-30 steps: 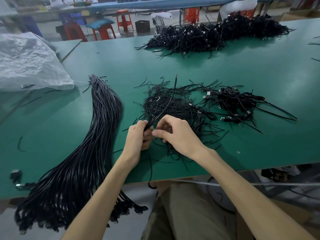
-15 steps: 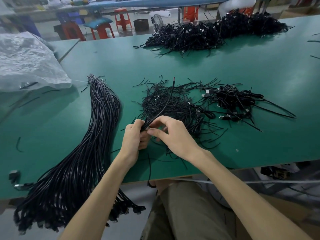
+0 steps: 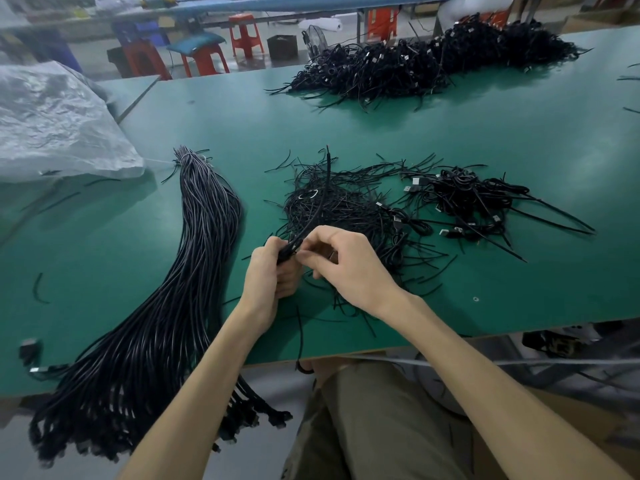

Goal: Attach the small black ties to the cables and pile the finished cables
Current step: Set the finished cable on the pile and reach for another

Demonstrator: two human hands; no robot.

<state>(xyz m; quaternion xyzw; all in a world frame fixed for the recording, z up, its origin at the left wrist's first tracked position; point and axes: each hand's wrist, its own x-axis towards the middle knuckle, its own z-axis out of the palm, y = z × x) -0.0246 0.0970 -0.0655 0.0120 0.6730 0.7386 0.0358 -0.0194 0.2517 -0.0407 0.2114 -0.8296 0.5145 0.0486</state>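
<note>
My left hand (image 3: 268,271) grips a folded black cable (image 3: 320,199) whose free end rises over the heap of small black ties (image 3: 346,209). My right hand (image 3: 346,268) pinches something thin at the cable, right beside the left fingers; the pinched piece is too small to make out. A thick bundle of straight black cables (image 3: 194,258) lies to the left and hangs over the front edge. A small pile of tied cables (image 3: 464,199) with silver plugs lies to the right of the ties.
A large heap of black cables (image 3: 433,60) sits at the far side of the green table (image 3: 519,140). A crumpled clear plastic bag (image 3: 55,126) lies at the left. Red stools (image 3: 244,34) stand beyond the table. Loose ties are scattered near the front edge.
Both hands stay together at the cable over the ties. The right hand's fingers have shifted slightly along it; the cable's free end leans a little more upright.
</note>
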